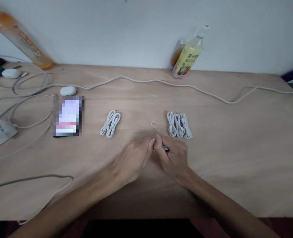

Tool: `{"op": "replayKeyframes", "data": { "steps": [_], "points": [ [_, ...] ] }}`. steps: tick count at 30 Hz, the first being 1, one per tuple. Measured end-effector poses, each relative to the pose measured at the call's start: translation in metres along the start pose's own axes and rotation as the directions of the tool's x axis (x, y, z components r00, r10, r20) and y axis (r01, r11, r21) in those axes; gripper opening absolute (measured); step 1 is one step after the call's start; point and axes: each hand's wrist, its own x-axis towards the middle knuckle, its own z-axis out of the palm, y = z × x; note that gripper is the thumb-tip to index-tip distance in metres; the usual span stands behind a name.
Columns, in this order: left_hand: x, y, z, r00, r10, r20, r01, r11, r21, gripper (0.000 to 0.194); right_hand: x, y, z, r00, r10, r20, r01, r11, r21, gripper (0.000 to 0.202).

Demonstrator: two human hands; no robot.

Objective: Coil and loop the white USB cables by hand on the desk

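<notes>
My left hand (132,160) and my right hand (174,158) meet above the wooden table, thumbs nearly touching. The right one is closed around a small dark object with a shiny edge (165,148); most of it is hidden by the fingers. The left one is closed too, its fingertips pinched, and what lies in them is hidden. Just beyond the thumbs is a thin, bent white tie (155,125). Coiled white cables (178,125) lie close to the right knuckles in a row of bundles. Two more coiled white cables (110,124) lie to the left.
A phone (68,116) and a white earbud case (68,91) lie at the left. A long white cable (146,81) crosses the table. Against the wall stand a yellow drink bottle (188,58) and an orange bottle (24,43). A power strip (0,135) is at the left edge.
</notes>
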Motion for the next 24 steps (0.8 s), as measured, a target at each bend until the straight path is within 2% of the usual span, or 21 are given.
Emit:
{"op": "replayKeyframes", "data": {
  "steps": [6,8,10,12,14,16,17,20,24],
  "points": [
    [0.002,0.008,-0.005,0.982,-0.165,0.089,0.184,0.931,-0.316,0.047,-0.001,0.005,0.0,0.993,-0.118,0.009,0.118,0.991,-0.069,0.04],
    [0.003,0.01,-0.007,0.968,-0.193,0.159,0.243,0.872,-0.424,0.049,0.0,0.005,-0.001,0.986,-0.169,0.016,0.17,0.983,-0.063,0.04],
    [0.005,0.013,-0.008,0.935,-0.228,0.271,0.343,0.768,-0.54,0.056,0.001,0.006,-0.002,0.976,-0.216,0.023,0.217,0.974,-0.066,0.041],
    [0.006,0.014,-0.011,0.872,-0.28,0.402,0.481,0.645,-0.594,0.062,0.003,0.006,-0.004,0.963,-0.269,0.031,0.271,0.959,-0.087,0.043],
    [0.007,0.015,-0.012,0.77,-0.293,0.567,0.62,0.553,-0.557,0.063,0.004,0.007,-0.004,0.947,-0.317,0.055,0.322,0.939,-0.12,0.044],
    [0.007,0.014,-0.013,0.68,-0.357,0.64,0.73,0.406,-0.55,0.06,0.003,0.008,-0.004,0.935,-0.346,0.071,0.353,0.923,-0.155,0.045],
    [0.007,0.014,-0.012,0.663,-0.39,0.639,0.748,0.374,-0.549,0.059,0.003,0.009,-0.003,0.932,-0.354,0.072,0.361,0.917,-0.168,0.046],
    [0.007,0.012,-0.011,0.663,-0.429,0.614,0.749,0.362,-0.555,0.056,0.001,0.01,-0.002,0.928,-0.368,0.059,0.373,0.911,-0.174,0.045],
    [0.006,0.011,-0.009,0.701,-0.349,0.622,0.713,0.332,-0.618,0.058,0.002,0.008,-0.001,0.935,-0.351,0.06,0.356,0.918,-0.173,0.042]
  ]
}}
